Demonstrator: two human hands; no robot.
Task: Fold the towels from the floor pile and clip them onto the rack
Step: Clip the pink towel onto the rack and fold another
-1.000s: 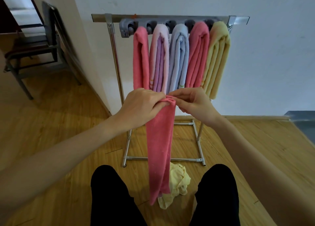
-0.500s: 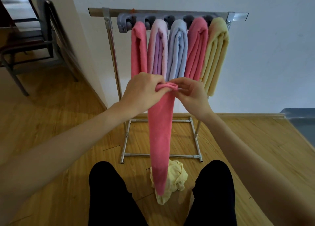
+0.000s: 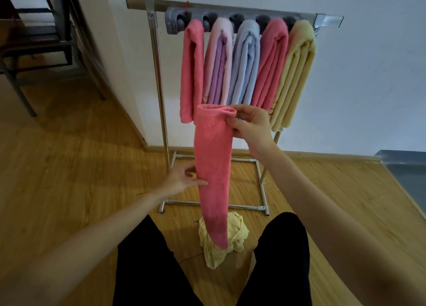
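Note:
A long folded pink towel [image 3: 213, 167] hangs straight down in front of me. My right hand [image 3: 250, 127] pinches its top fold. My left hand [image 3: 183, 181] is lower, fingers spread, touching the towel's left edge about halfway down. Behind stands the metal rack [image 3: 159, 75] with a grey clip bar [image 3: 171, 23]. Several folded towels hang from the clips: pink [image 3: 192, 70], lilac [image 3: 217, 63], light blue [image 3: 245, 63], pink [image 3: 270, 63] and yellow [image 3: 294, 75]. A crumpled yellow towel [image 3: 219, 250] lies on the floor between my knees.
The rack's base frame [image 3: 262, 181] rests on the wooden floor against a white wall. A dark chair [image 3: 34, 47] stands at the far left. A grey step [image 3: 405, 167] sits at the right edge. My black-clad knees [image 3: 147, 259] fill the bottom.
My left hand has let go of the towel's top and dropped to its middle. My right hand alone now holds the top fold.

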